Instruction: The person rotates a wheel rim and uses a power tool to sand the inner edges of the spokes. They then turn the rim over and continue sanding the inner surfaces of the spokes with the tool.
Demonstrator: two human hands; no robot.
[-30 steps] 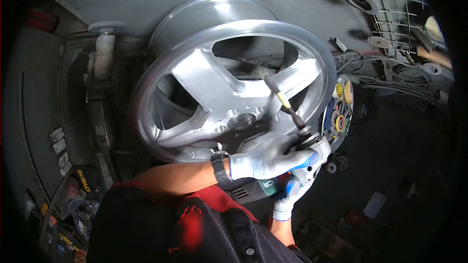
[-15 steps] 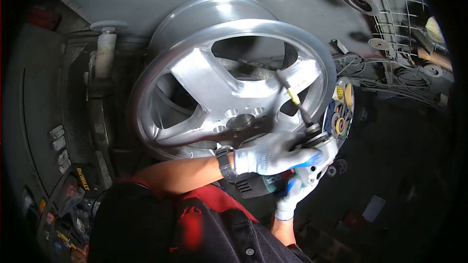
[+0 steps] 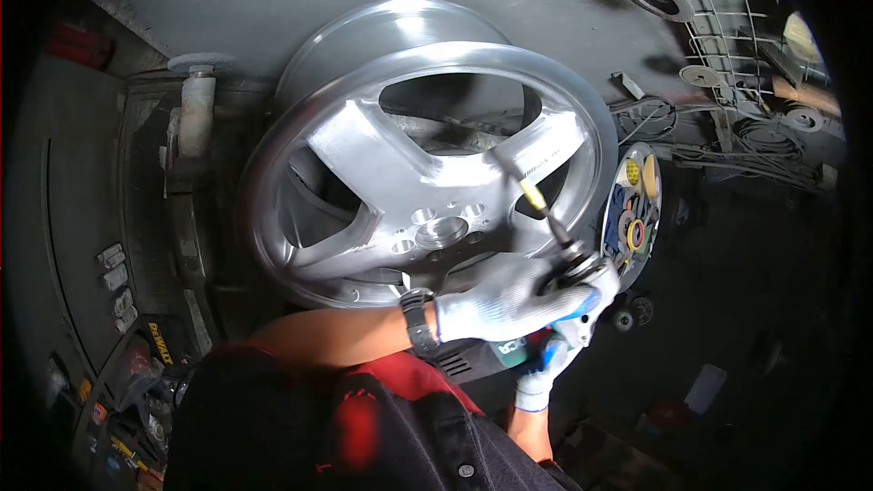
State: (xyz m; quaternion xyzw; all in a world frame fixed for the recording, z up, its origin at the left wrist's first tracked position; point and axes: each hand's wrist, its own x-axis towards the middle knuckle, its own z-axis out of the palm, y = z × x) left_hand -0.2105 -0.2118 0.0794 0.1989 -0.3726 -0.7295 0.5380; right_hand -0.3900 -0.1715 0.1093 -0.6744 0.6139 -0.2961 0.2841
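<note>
A silver alloy wheel (image 3: pixel 436 168) stands tilted in front of me. My left hand (image 3: pixel 509 300), in a white-and-blue glove with a watch at the wrist, is wrapped round the head end of a green power tool (image 3: pixel 505 352). Lower down, my right hand (image 3: pixel 549 371), gloved too, grips the same tool from the other side; its fingers are partly hidden. From the tool's head a long shaft (image 3: pixel 546 214) with a yellow band points up and left over the wheel's right spoke. The shaft's tip is blurred, and contact with the metal cannot be made out.
A round tray (image 3: pixel 634 205) with discs and tape is right of the wheel. Cables (image 3: pixel 773 145) and a wire rack (image 3: pixel 727 32) with abrasive wheels are at the upper right. A pipe-like post (image 3: pixel 195 114) stands at left, above a box marked DEWALT (image 3: pixel 160 341).
Both hands and the tool have shifted slightly left, and the shaft's tip has moved left and down towards the wheel's centre. The wheel appears slightly shifted in view.
</note>
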